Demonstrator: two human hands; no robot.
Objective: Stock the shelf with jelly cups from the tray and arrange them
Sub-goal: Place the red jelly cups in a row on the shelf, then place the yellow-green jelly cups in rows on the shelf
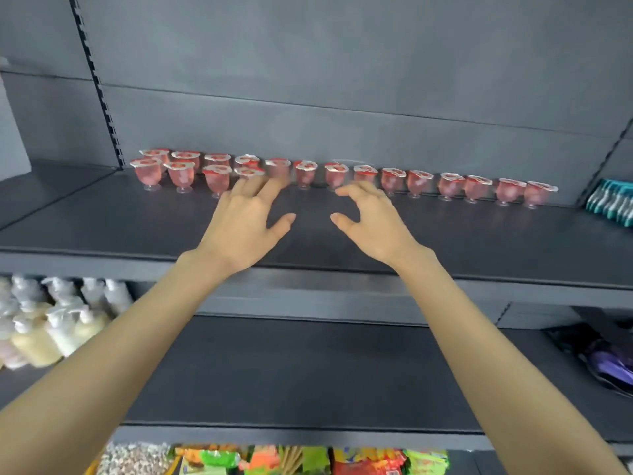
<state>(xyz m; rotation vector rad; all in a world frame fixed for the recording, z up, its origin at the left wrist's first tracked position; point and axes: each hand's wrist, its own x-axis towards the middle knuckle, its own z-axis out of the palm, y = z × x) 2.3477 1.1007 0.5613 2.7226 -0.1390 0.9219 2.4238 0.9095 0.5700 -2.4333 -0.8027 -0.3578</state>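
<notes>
The arranging step looks to be in hand: the jelly cups point(448, 186) stand upright at the far side of the shelf point(479, 234), two rows deep at the left end and thinning to a single line that runs right, stopping short of the teal packs point(613, 204). No tray is in view. The left hand point(245, 222) reaches in with its fingers point(270, 186) straight and spread, the tips at the near cups where the double row ends; blur hides whether they touch. The right hand point(371, 222) hovers just near of the middle cups, fingers point(356, 190) arched and thumb held wide, holding nothing. The near row probably needs extending rightward, so the next move likely calls for a light pinch on one cup's bowl and a careful slide, since these narrow-footed cups should tip easily
</notes>
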